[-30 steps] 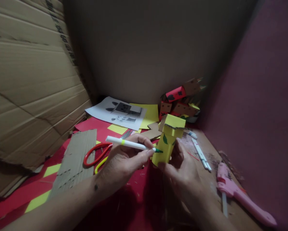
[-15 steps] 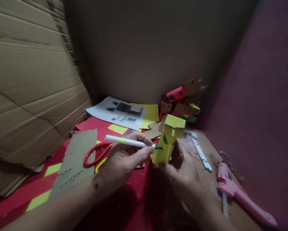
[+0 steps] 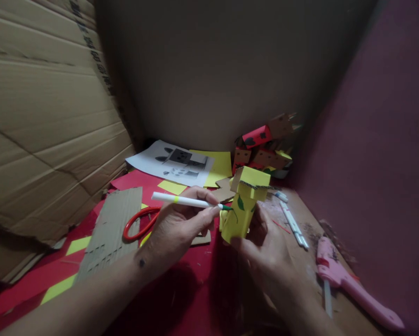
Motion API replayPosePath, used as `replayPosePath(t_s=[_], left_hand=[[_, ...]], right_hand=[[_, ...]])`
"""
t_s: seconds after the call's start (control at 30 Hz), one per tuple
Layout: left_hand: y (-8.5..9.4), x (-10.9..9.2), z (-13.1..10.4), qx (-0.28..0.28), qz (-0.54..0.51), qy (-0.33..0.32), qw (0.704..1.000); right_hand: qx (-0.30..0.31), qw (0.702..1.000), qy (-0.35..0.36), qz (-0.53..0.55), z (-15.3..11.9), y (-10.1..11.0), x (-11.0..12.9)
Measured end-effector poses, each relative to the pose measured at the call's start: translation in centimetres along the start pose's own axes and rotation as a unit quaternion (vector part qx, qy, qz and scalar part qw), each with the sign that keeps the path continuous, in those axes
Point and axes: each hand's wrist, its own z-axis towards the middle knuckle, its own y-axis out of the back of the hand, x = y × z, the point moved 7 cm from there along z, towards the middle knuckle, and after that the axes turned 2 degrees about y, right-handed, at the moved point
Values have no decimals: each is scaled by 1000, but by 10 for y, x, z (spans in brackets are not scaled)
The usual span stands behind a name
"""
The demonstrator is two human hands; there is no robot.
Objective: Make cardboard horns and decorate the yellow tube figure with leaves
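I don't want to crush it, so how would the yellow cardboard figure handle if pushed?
The yellow cardboard figure is probably light, given its corrugated edge. Its body might dent where the right hand grips it. Standing, it may tip: the boxy head juts out.

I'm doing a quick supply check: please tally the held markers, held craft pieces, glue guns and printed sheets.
Held markers: 1, the white marker in the left hand
Held craft pieces: 1, the yellow craft piece in the right hand
Glue guns: 1, the pink glue gun
Printed sheets: 1, the white sheet
Total: 4
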Motion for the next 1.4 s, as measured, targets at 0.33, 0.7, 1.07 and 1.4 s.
replayPosePath(t_s=[0.33, 0.7, 1.07, 1.4], left_hand=[[1, -2, -2, -14, 18, 7, 1000], [1, -5, -6, -16, 90, -40, 995], [-4, -14, -11, 2, 122, -101, 987], [-11, -22, -18, 47, 170, -165, 970]], right_hand=[[-14, 1000, -3, 18, -2, -2, -1], [-18, 1000, 8, 18, 2, 2, 0], [-12, 999, 25, 20, 2, 5, -4], [-1, 999, 26, 34, 3, 4, -4]])
